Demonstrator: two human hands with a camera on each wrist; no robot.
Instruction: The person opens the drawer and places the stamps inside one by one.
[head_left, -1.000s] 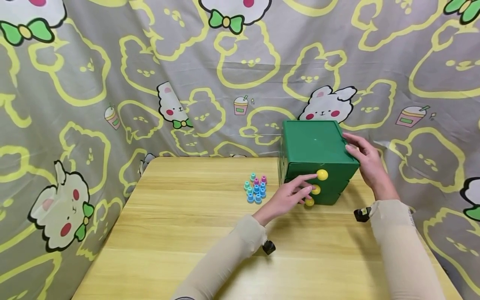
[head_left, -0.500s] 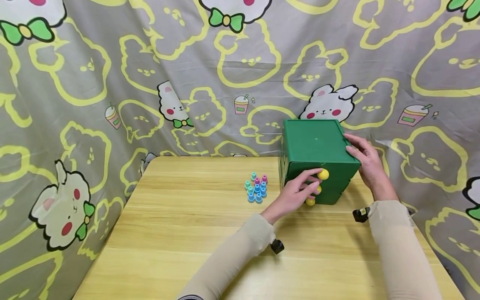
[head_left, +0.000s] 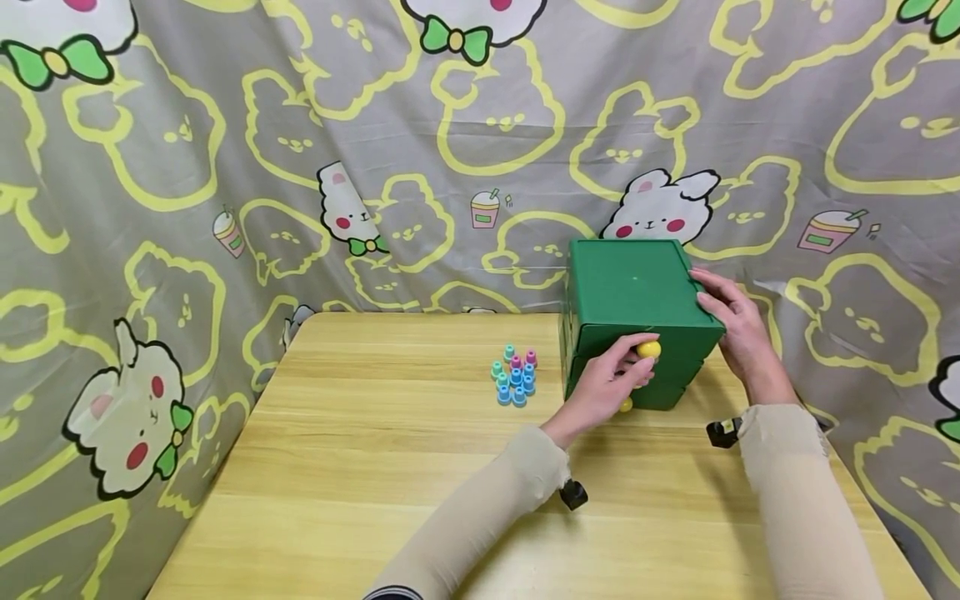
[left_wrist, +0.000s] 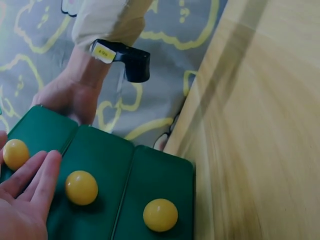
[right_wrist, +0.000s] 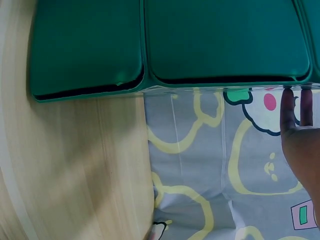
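Note:
A green three-drawer cabinet (head_left: 637,283) stands on the right of the table, a round yellow knob on each drawer. My left hand (head_left: 602,385) is at its front, index finger and thumb about the top knob (head_left: 649,349), pinching it. In the left wrist view, the middle knob (left_wrist: 81,188) and bottom knob (left_wrist: 160,215) are untouched, beside the other fingers. My right hand (head_left: 741,329) rests against the cabinet's right side near the top edge, fingers extended. In the right wrist view, two fingertips touch the side wall. All drawers are closed.
Several small blue, teal and pink pegs (head_left: 516,377) stand in a cluster left of the cabinet on the wooden table (head_left: 360,467). A patterned grey curtain (head_left: 420,125) hangs close behind the table and along both sides.
My left hand has moved right and closed its fingers on the top knob, from only touching it with a fingertip. The right hand stays against the cabinet.

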